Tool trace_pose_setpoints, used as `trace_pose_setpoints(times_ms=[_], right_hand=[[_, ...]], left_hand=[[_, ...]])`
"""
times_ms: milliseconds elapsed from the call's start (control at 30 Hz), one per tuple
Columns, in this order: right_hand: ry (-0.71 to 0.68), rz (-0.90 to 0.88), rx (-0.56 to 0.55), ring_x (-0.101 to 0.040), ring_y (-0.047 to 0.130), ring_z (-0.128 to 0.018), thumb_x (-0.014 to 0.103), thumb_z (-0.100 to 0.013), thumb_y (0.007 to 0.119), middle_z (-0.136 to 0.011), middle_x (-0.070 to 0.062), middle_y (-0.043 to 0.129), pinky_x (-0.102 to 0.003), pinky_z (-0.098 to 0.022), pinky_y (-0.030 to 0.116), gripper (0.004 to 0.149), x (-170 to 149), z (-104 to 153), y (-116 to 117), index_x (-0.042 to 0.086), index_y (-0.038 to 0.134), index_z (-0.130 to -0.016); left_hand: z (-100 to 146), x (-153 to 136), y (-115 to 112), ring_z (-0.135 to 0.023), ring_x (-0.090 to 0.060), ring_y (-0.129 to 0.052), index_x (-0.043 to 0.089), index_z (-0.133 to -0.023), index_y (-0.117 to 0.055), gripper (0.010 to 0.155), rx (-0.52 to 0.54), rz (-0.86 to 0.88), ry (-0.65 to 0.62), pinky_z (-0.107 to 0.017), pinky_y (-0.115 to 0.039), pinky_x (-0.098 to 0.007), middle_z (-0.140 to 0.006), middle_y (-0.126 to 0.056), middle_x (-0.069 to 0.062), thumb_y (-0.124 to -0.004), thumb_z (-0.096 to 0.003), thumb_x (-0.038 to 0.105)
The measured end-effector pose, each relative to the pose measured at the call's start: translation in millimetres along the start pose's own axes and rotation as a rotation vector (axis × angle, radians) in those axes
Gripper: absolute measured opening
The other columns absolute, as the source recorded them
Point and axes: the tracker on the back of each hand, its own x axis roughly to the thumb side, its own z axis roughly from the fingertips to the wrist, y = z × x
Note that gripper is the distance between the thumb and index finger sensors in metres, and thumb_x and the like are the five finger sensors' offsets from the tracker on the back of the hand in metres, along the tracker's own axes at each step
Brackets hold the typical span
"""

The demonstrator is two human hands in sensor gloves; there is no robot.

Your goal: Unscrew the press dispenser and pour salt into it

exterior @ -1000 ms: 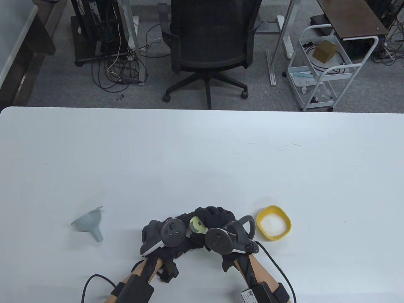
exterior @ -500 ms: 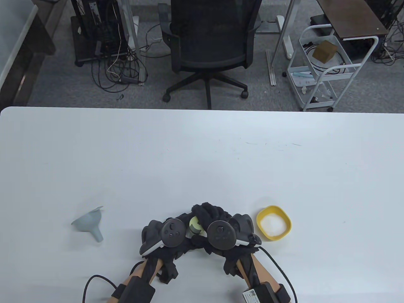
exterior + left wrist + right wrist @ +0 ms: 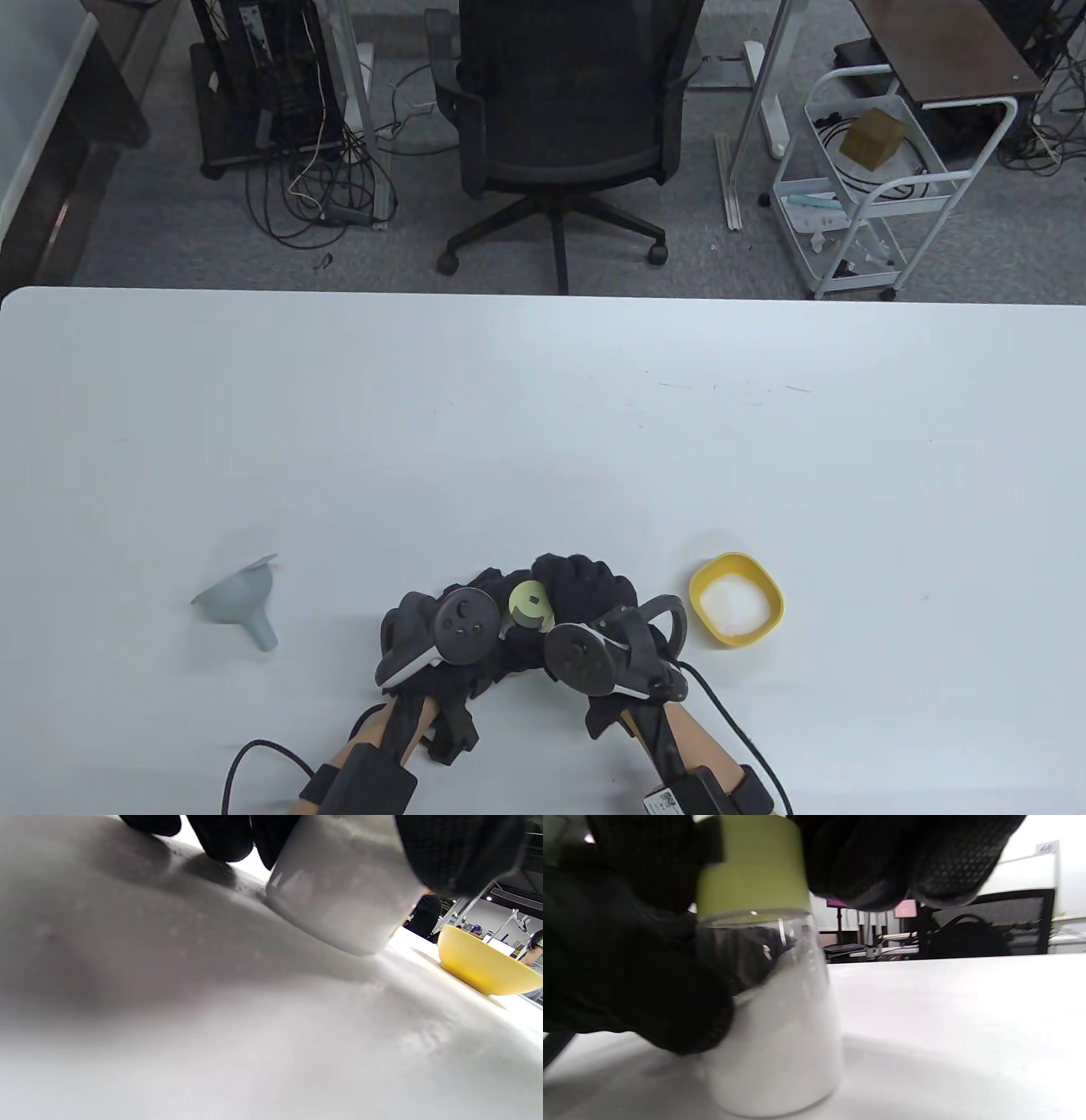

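The press dispenser [image 3: 776, 1014] is a clear jar with a green cap [image 3: 529, 604] and stands on the white table near its front edge. Its glass body holds white salt [image 3: 339, 895]. My left hand [image 3: 462, 615] grips the jar body from the left. My right hand [image 3: 585, 594] grips the green cap [image 3: 753, 870] from above and the right. A yellow bowl [image 3: 736, 599] with white salt sits just right of my hands; it also shows in the left wrist view [image 3: 479, 963].
A pale blue funnel [image 3: 240, 600] lies on its side on the table [image 3: 543, 424] left of my hands. A black office chair [image 3: 564, 127] and a white cart [image 3: 874, 178] stand beyond the table's far edge.
My right hand has turned back and forth on the green cap; its tracker swung left, then back. My left hand and the jar have stayed in place.
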Motion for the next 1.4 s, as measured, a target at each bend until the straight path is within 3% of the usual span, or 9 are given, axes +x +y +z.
trace_pose_setpoints(times_ms=[267, 433, 567, 700, 900, 1133, 1200, 1267, 1400], right_hand=[[-0.089, -0.160, 0.129, -0.051, 0.075, -0.094, 0.030, -0.053, 0.086, -0.110, -0.030, 0.064, -0.076, -0.061, 0.065, 0.085, -4.9, -2.6, -4.4, -0.011, 0.043, -0.114], [-0.002, -0.109, 0.162, -0.060, 0.066, -0.091, 0.058, -0.047, 0.080, -0.110, -0.044, 0.053, -0.078, -0.062, 0.059, 0.112, -2.8, -1.8, -3.5, -0.019, 0.033, -0.114], [0.077, 0.031, 0.009, -0.041, 0.079, -0.073, 0.064, -0.045, 0.076, -0.093, -0.027, 0.070, -0.066, -0.058, 0.069, 0.101, 2.9, 0.7, 0.4, -0.010, 0.048, -0.107], [0.071, 0.024, -0.020, -0.035, 0.083, -0.067, 0.058, -0.049, 0.082, -0.086, -0.021, 0.077, -0.062, -0.056, 0.074, 0.088, 2.1, 0.5, -1.3, -0.007, 0.056, -0.103], [-0.002, -0.086, 0.007, -0.044, 0.080, -0.079, 0.048, -0.050, 0.087, -0.096, -0.027, 0.072, -0.071, -0.060, 0.068, 0.087, -3.4, 0.0, -4.2, -0.009, 0.054, -0.107], [-0.055, -0.290, 0.159, -0.058, 0.069, -0.095, 0.024, -0.052, 0.087, -0.112, -0.034, 0.061, -0.078, -0.061, 0.063, 0.085, -11.3, -4.0, -7.2, -0.012, 0.043, -0.114], [-0.034, -0.309, 0.278, -0.068, 0.057, -0.097, 0.034, -0.054, 0.087, -0.116, -0.045, 0.045, -0.083, -0.061, 0.054, 0.099, -11.5, -4.8, -5.5, -0.017, 0.030, -0.117], [0.010, -0.233, 0.260, -0.068, 0.057, -0.095, 0.051, -0.049, 0.084, -0.112, -0.051, 0.044, -0.082, -0.061, 0.053, 0.113, -10.3, -4.0, -1.4, -0.021, 0.027, -0.115], [0.079, -0.035, 0.135, -0.048, 0.073, -0.079, 0.063, -0.044, 0.076, -0.099, -0.035, 0.062, -0.071, -0.060, 0.065, 0.108, -4.9, -1.9, 3.3, -0.014, 0.041, -0.111]], left_hand=[[0.0, -0.1, -0.6, -0.111, -0.037, -0.066, 0.021, -0.117, -0.045, 0.100, -0.002, 0.000, -0.001, -0.075, -0.055, -0.064, -0.117, -0.069, -0.002, -0.083, -0.0373, 0.068], [0.0, -0.1, -1.0, -0.111, -0.038, -0.065, 0.021, -0.117, -0.045, 0.100, -0.006, -0.002, -0.003, -0.075, -0.054, -0.064, -0.118, -0.068, -0.003, -0.083, -0.0381, 0.068], [0.1, -0.1, -1.3, -0.111, -0.038, -0.065, 0.020, -0.117, -0.044, 0.100, -0.008, -0.002, -0.003, -0.075, -0.054, -0.064, -0.118, -0.068, -0.004, -0.083, -0.0385, 0.068], [0.1, -0.1, -1.5, -0.111, -0.038, -0.065, 0.020, -0.117, -0.044, 0.100, -0.010, -0.002, -0.004, -0.075, -0.053, -0.064, -0.118, -0.068, -0.004, -0.082, -0.0385, 0.068], [0.0, -0.2, -1.8, -0.111, -0.038, -0.064, 0.020, -0.117, -0.044, 0.100, -0.011, -0.002, -0.004, -0.075, -0.053, -0.064, -0.118, -0.068, -0.004, -0.082, -0.0383, 0.068], [0.2, -0.4, -1.6, -0.111, -0.038, -0.064, 0.020, -0.117, -0.044, 0.100, -0.013, -0.003, -0.004, -0.075, -0.053, -0.064, -0.118, -0.067, -0.004, -0.082, -0.0387, 0.068], [0.1, -0.2, -1.9, -0.112, -0.038, -0.063, 0.020, -0.117, -0.043, 0.100, -0.015, -0.003, -0.004, -0.075, -0.053, -0.064, -0.118, -0.067, -0.004, -0.082, -0.0388, 0.068], [0.1, -0.2, -1.9, -0.111, -0.038, -0.063, 0.020, -0.117, -0.044, 0.100, -0.016, -0.003, -0.004, -0.075, -0.053, -0.064, -0.118, -0.067, -0.004, -0.082, -0.0388, 0.068], [0.0, -0.3, -2.1, -0.112, -0.038, -0.063, 0.020, -0.117, -0.043, 0.100, -0.016, -0.003, -0.004, -0.075, -0.052, -0.064, -0.118, -0.067, -0.004, -0.082, -0.0390, 0.068]])
